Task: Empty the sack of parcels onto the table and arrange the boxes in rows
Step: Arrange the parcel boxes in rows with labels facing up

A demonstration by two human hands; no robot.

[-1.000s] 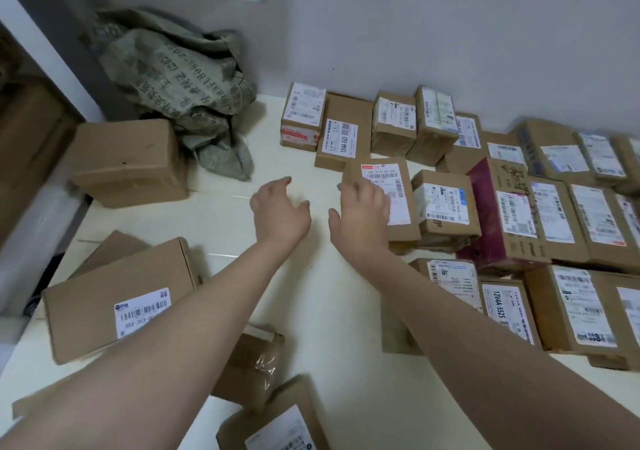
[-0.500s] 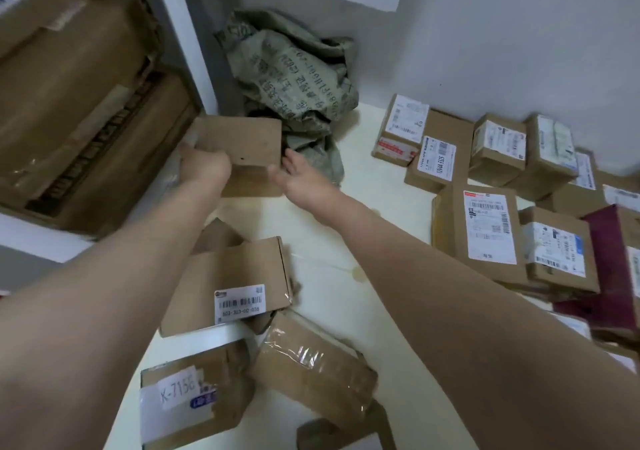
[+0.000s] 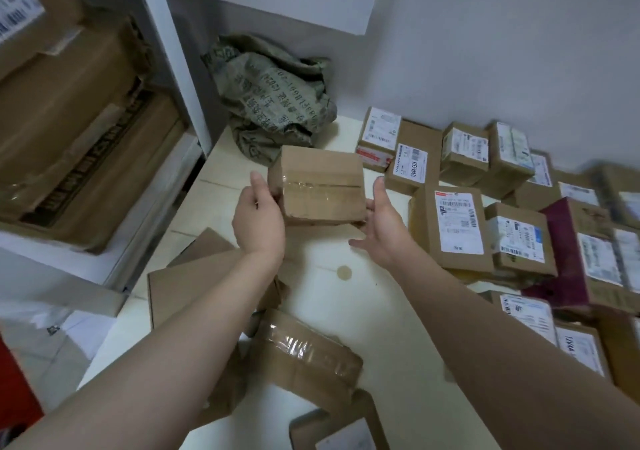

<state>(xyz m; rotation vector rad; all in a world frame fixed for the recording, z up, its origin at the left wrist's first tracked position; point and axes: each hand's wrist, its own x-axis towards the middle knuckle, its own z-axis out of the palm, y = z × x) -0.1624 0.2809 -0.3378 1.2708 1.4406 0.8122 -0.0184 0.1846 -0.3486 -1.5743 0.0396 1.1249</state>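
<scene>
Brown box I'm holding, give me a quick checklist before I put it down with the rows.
1. Brown box held between both hands: ok.
2. Left-hand grip wraps its left edge: ok.
3. Right-hand grip firm: cannot tell; fingers sit under the box and the thumb looks apart from it.
4. Label facing up like the labelled box at the row's end: not ok, only tape shows.
5. Bare table left of the rows: ok.
6. Sack emptied: cannot tell; it lies crumpled by the wall.
</scene>
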